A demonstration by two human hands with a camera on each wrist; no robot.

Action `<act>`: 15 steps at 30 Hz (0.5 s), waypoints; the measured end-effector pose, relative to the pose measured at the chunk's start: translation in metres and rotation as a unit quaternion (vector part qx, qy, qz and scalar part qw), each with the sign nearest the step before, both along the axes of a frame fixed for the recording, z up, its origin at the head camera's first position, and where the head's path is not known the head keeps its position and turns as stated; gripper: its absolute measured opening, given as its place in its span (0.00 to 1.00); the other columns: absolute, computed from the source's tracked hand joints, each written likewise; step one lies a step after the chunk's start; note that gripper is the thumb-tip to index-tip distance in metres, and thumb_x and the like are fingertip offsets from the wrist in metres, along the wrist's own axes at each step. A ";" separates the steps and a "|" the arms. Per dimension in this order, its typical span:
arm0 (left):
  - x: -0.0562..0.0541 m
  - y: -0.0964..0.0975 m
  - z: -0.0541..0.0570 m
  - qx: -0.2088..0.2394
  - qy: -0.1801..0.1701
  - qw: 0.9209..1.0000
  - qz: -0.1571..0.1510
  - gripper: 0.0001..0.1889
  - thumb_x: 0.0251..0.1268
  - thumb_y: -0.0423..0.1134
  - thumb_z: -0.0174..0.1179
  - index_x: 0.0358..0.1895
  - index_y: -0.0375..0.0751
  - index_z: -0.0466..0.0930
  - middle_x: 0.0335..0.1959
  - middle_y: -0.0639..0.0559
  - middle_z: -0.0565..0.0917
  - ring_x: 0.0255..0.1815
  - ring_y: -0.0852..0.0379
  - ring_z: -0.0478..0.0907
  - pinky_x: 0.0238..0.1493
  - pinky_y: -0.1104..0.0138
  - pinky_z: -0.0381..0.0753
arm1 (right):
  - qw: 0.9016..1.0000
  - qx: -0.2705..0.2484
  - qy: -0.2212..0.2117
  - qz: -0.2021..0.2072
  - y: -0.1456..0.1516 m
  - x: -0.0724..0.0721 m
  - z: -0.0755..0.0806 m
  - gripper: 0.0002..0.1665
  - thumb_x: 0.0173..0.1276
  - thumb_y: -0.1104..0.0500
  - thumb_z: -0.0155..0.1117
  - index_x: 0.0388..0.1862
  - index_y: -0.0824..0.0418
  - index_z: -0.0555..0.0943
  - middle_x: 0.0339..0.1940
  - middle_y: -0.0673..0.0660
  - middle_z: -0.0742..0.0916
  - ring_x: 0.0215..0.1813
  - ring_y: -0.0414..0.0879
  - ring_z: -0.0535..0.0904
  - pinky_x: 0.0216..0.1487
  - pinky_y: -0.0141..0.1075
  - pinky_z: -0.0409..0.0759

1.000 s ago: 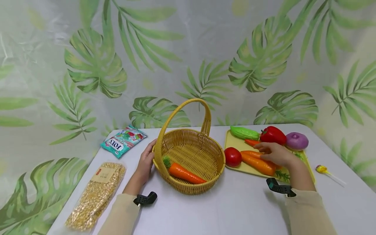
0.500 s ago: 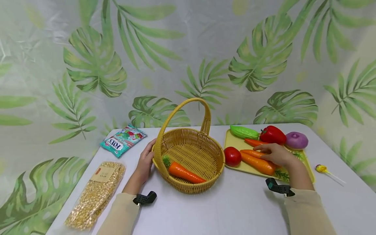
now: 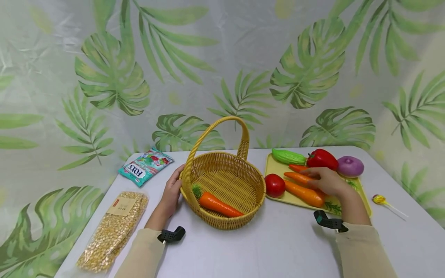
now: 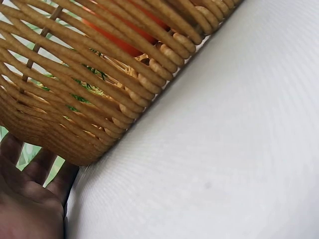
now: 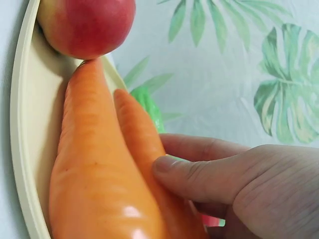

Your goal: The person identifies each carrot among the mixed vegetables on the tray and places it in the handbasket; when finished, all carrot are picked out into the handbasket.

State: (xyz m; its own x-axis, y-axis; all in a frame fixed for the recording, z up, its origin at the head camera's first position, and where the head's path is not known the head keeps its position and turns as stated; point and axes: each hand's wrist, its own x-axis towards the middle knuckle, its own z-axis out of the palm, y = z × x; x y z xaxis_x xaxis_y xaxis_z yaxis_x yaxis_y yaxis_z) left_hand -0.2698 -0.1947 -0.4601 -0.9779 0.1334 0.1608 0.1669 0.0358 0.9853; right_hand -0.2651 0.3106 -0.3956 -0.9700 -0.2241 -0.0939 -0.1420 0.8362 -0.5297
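My left hand [image 3: 172,192] holds the left side of a round wicker basket [image 3: 255,187] with a tall arched handle. In the left wrist view its fingers [image 4: 42,164] lie against the woven wall, partly hidden behind it. Inside the basket is one carrot [image 3: 220,204] with a green top. Over a yellow tray [image 3: 274,166] at the right, my right hand [image 3: 328,181] pinches the middle one of three carrots [image 5: 142,132], thumb on its near side, fingers behind. A thicker orange carrot [image 5: 97,164] lies beside it, its tip near a red apple [image 5: 89,25].
Also on the tray are a green bitter melon [image 3: 288,156], a red bell pepper [image 3: 322,159] and a purple onion [image 3: 350,166]. A lollipop [image 3: 380,200] lies to the right. At left are a candy bag [image 3: 146,166] and a corn kernel pack [image 3: 112,231].
The tip of the pinched carrot has shifted slightly up and away from the thicker carrot, with my right hand moving a little. My left hand and the basket have stayed put.
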 end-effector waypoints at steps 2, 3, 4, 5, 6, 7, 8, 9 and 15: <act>0.000 0.000 0.001 0.000 0.003 1.000 0.000 0.30 0.73 0.36 0.40 0.76 0.57 0.60 0.77 0.60 0.64 0.78 0.59 0.58 0.74 0.66 0.61 | 1.000 -0.002 0.013 -0.007 -0.002 0.000 0.003 0.26 0.72 0.55 0.61 0.67 0.58 0.77 0.64 0.70 0.80 0.54 0.60 0.77 0.51 0.50 0.81; 0.000 0.000 0.001 0.001 0.004 1.000 -0.001 0.30 0.73 0.36 0.40 0.76 0.57 0.60 0.77 0.60 0.63 0.78 0.59 0.58 0.74 0.67 0.61 | 1.000 0.000 0.020 -0.008 -0.003 0.000 0.004 0.26 0.72 0.55 0.61 0.67 0.58 0.77 0.64 0.70 0.80 0.56 0.62 0.77 0.53 0.53 0.81; 0.000 0.001 0.001 0.001 0.003 1.000 -0.002 0.29 0.73 0.36 0.40 0.76 0.57 0.60 0.77 0.60 0.63 0.78 0.59 0.58 0.74 0.67 0.61 | 1.000 0.001 0.026 -0.008 -0.003 0.001 0.005 0.25 0.72 0.54 0.61 0.67 0.58 0.77 0.64 0.70 0.80 0.57 0.63 0.76 0.54 0.55 0.81; 0.000 0.001 0.002 0.001 0.003 1.000 -0.002 0.30 0.73 0.36 0.40 0.77 0.57 0.60 0.78 0.60 0.63 0.79 0.59 0.58 0.75 0.67 0.60 | 1.000 0.001 0.030 -0.008 -0.004 0.001 0.007 0.26 0.72 0.54 0.61 0.67 0.57 0.77 0.64 0.69 0.80 0.58 0.64 0.76 0.54 0.56 0.80; 0.000 0.001 0.002 0.002 0.001 1.000 -0.003 0.29 0.73 0.36 0.40 0.77 0.57 0.60 0.78 0.60 0.63 0.79 0.59 0.58 0.75 0.67 0.61 | 0.999 0.001 0.035 -0.006 -0.005 0.002 0.008 0.26 0.72 0.54 0.61 0.67 0.57 0.77 0.64 0.69 0.81 0.59 0.65 0.76 0.56 0.57 0.79; 0.000 0.000 0.002 0.003 -0.001 1.000 -0.002 0.29 0.73 0.36 0.40 0.77 0.57 0.60 0.78 0.60 0.63 0.78 0.59 0.58 0.74 0.68 0.61 | 0.999 0.001 0.040 -0.004 -0.006 0.003 0.010 0.26 0.72 0.54 0.61 0.67 0.57 0.77 0.63 0.68 0.81 0.59 0.65 0.76 0.56 0.58 0.79; 0.000 0.000 0.002 0.004 -0.002 1.000 -0.002 0.30 0.73 0.36 0.40 0.77 0.57 0.60 0.78 0.59 0.63 0.79 0.59 0.58 0.75 0.66 0.60 | 0.999 0.001 0.044 -0.002 -0.007 0.003 0.012 0.26 0.72 0.54 0.61 0.68 0.56 0.77 0.63 0.68 0.81 0.60 0.65 0.75 0.57 0.58 0.79; 0.000 0.000 0.001 0.005 -0.003 1.000 -0.002 0.29 0.73 0.36 0.40 0.77 0.57 0.60 0.78 0.59 0.63 0.78 0.59 0.58 0.74 0.67 0.61 | 0.999 0.001 0.051 0.001 -0.008 0.004 0.014 0.26 0.72 0.54 0.61 0.68 0.56 0.77 0.63 0.68 0.81 0.60 0.65 0.75 0.58 0.59 0.78; 0.001 0.000 0.000 0.005 -0.004 1.000 0.000 0.29 0.73 0.36 0.40 0.76 0.57 0.60 0.77 0.60 0.63 0.78 0.59 0.58 0.66 0.79 0.65 | 0.997 -0.007 0.082 0.004 -0.016 0.008 0.027 0.26 0.74 0.54 0.59 0.70 0.55 0.75 0.64 0.67 0.80 0.62 0.65 0.73 0.62 0.62 0.74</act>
State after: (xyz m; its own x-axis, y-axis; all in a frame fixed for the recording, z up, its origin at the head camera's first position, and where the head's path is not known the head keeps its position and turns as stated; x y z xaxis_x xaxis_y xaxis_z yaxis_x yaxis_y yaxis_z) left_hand -0.2691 -0.1949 -0.4603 -0.9790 0.1321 0.1549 0.1595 0.0249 0.9869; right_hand -0.2573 0.2948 -0.3685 -0.9703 -0.2316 0.0699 -0.2342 0.8272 -0.5108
